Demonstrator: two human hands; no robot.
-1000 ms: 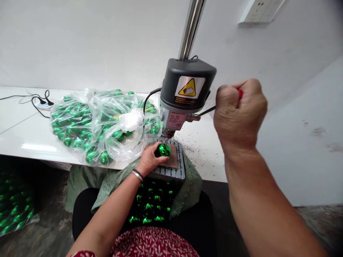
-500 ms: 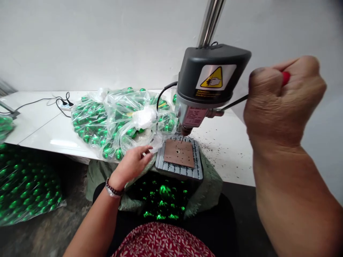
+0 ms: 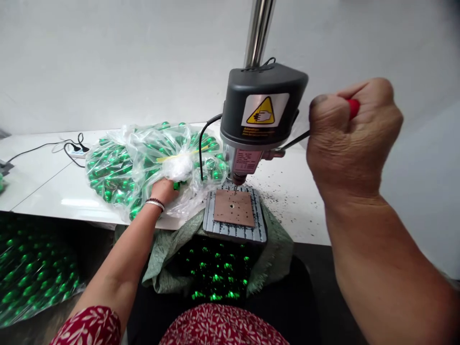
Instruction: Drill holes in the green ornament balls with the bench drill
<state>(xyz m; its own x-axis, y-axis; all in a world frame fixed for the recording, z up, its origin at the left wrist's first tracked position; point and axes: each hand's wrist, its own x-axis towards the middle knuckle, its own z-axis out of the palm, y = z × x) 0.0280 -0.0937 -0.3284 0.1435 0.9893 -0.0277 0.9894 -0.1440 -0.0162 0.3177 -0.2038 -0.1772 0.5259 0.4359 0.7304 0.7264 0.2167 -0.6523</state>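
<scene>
My right hand point(image 3: 354, 139) is closed around the red-knobbed feed lever point(image 3: 354, 109) of a bench drill press point(image 3: 268, 103). Below the chuck, a thin drill bit point(image 3: 235, 189) points down at a brown square board point(image 3: 234, 214) with a small hole in it. That board lies on the press's grey slotted base point(image 3: 212, 225). My left hand point(image 3: 163, 191) reaches into the opening of a clear plastic bag point(image 3: 138, 143) of shiny green balls. One green ball point(image 3: 176, 186) shows right by its fingers, which are mostly hidden.
Dark shavings point(image 3: 283, 196) litter the white table point(image 3: 46, 187) right of the base. Below the base hangs a green woven sack point(image 3: 161, 254) holding green balls. Another bag of green balls point(image 3: 36, 268) sits lower left. A power strip point(image 3: 78, 152) with cables lies at the back left.
My left hand has moved left and forward from beside the drill base into the bag opening. My right hand still grips the lever. The camera view has shifted slightly.
</scene>
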